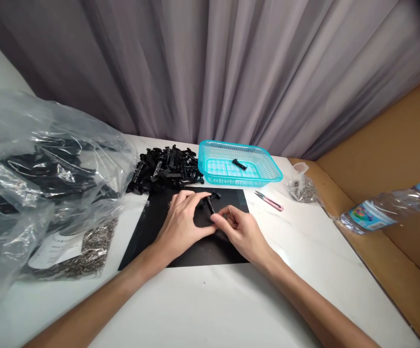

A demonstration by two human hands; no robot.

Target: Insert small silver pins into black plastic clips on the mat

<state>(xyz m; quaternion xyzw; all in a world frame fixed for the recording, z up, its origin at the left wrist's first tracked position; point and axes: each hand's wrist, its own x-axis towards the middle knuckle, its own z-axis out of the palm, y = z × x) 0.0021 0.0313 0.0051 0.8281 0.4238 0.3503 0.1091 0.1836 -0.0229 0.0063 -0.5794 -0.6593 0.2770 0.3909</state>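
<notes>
Above a black mat (191,258), both of my hands are at one black plastic part (210,205), a slim bar with a wider end. My left hand (183,220) holds it between thumb and fingers from the left. From the right, my right hand (239,226) pinches near the part's lower end; whether a small metal piece is also in those fingers is too small to tell. Behind the mat lies a heap of similar black plastic parts (166,169). One more black part (239,165) rests inside the turquoise basket (241,182).
Pink-handled thread snips (269,200) lie right of the mat, near a small bag of metal pieces (302,187). A large clear plastic bag (50,159) and a bag of metal pins (96,246) take up the left. A water bottle (377,215) leans by the cardboard (395,130).
</notes>
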